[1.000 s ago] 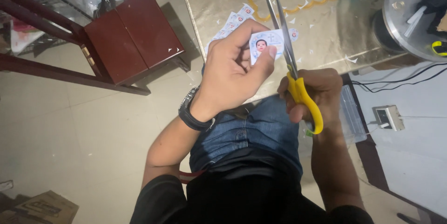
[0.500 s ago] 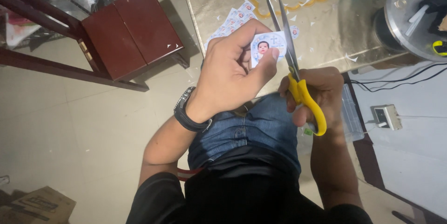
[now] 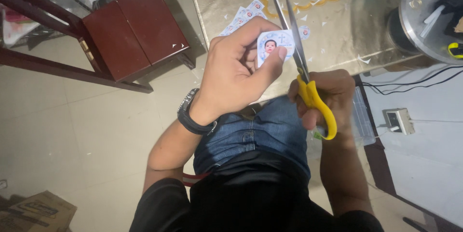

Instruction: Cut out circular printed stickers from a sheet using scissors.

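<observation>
Two hands work over the lap: the left hand (image 3: 236,70) pinches a small photo card (image 3: 274,45) at its edge, while the right hand (image 3: 324,98) grips yellow-handled scissors (image 3: 305,74), blades beside the card, above the gold mat (image 3: 337,25).

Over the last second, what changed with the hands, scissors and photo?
Little. The left hand has turned the small photo cutout slightly against the blades; the scissors stay part open in the right hand. Both grips are unchanged, and the photo sheet on the floor mat hasn't moved.
</observation>
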